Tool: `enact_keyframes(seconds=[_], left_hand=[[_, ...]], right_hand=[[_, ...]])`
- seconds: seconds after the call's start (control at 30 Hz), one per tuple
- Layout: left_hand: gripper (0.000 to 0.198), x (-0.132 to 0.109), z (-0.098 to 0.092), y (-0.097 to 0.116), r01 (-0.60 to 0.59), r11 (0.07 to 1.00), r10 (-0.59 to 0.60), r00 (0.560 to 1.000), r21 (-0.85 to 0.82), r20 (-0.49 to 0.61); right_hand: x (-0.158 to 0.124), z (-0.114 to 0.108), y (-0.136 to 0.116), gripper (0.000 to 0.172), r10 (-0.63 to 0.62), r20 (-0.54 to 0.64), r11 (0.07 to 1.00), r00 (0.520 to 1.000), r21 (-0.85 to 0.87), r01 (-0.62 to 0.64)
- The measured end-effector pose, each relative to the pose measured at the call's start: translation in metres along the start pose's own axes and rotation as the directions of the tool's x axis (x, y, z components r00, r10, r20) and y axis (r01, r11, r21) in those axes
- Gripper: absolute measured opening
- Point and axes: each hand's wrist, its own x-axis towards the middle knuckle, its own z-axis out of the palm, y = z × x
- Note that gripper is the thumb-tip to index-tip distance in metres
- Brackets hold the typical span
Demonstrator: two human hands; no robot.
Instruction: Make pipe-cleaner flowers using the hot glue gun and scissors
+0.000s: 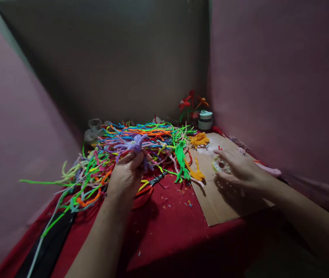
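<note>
My left hand (125, 175) pinches a purple pipe-cleaner flower (137, 143) above the table, its petals pointing up and loose purple ends hanging below the fingers. My right hand (241, 168) is over the cardboard, with the fingers and thumb around a round, whitish roll that looks like tape (221, 165), its rim yellow-green. Behind and left of my left hand spreads a large heap of coloured pipe cleaners (150, 132). Scissors (159, 178) with orange and yellow handles lie partly opened just right of my left wrist.
A cardboard sheet (211, 210) lies on the red tablecloth (164, 243). Green (181, 162) and orange pipe-cleaner bundles (199, 139) rest near its left edge. At the back stand red and orange flowers (185, 102) and a lidded jar (205, 120). Pink cloth walls (280, 77) flank the table.
</note>
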Motion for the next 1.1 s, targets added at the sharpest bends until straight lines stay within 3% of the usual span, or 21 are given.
enact_keyframes(seconds=[0.03,0.1,0.2,0.27,0.4,0.5,0.63,0.73,0.8,0.93,1.1], left_hand=[[0.022,-0.001,0.0,0.0,-0.006,1.0,0.006,1.0,-0.007,0.012],[0.02,-0.004,0.001,-0.001,-0.014,0.999,0.016,0.999,-0.04,0.038],[0.016,-0.009,0.003,-0.001,0.008,0.997,0.002,0.993,-0.083,0.118],[0.013,-0.014,0.003,-0.001,0.017,0.996,0.0,0.981,-0.091,0.192],[0.011,-0.017,0.0,-0.001,0.035,0.99,0.004,0.961,-0.135,0.278],[0.008,-0.015,-0.003,-0.002,0.077,0.979,-0.023,0.963,-0.191,0.269],[0.006,-0.013,-0.004,-0.005,0.107,0.965,-0.06,0.979,-0.239,0.194],[0.006,-0.016,0.0,-0.006,0.111,0.968,-0.069,0.98,-0.226,0.186],[0.006,-0.019,0.003,-0.006,0.118,0.971,-0.076,0.976,-0.206,0.203],[0.009,-0.024,0.007,-0.004,0.11,0.976,-0.069,0.975,-0.189,0.21],[0.008,-0.026,0.009,-0.008,0.087,0.977,-0.035,0.967,-0.196,0.254]], right_hand=[[0.002,-0.007,-0.005,0.051,0.006,-0.048,0.997,0.999,0.081,-0.002],[0.008,-0.016,-0.017,0.051,0.032,-0.036,0.935,0.999,0.353,-0.017],[0.02,-0.015,-0.037,0.055,-0.006,0.107,0.637,0.994,0.767,-0.079],[0.032,-0.008,-0.047,0.057,-0.034,0.148,0.423,0.988,0.898,-0.12],[0.06,0.008,-0.064,0.058,-0.038,0.153,0.124,0.987,0.981,-0.147],[0.075,0.015,-0.074,0.053,-0.067,0.23,-0.072,0.971,0.969,-0.235],[0.079,0.021,-0.08,0.049,-0.137,0.314,-0.225,0.939,0.914,-0.338],[0.076,0.028,-0.079,0.044,-0.101,0.336,-0.205,0.936,0.914,-0.35],[0.073,0.033,-0.079,0.04,-0.043,0.315,-0.12,0.948,0.94,-0.318],[0.067,0.039,-0.079,0.041,0.037,0.173,0.207,0.984,0.962,-0.177],[0.058,0.039,-0.082,0.046,0.093,-0.037,0.621,0.995,0.783,-0.029]])
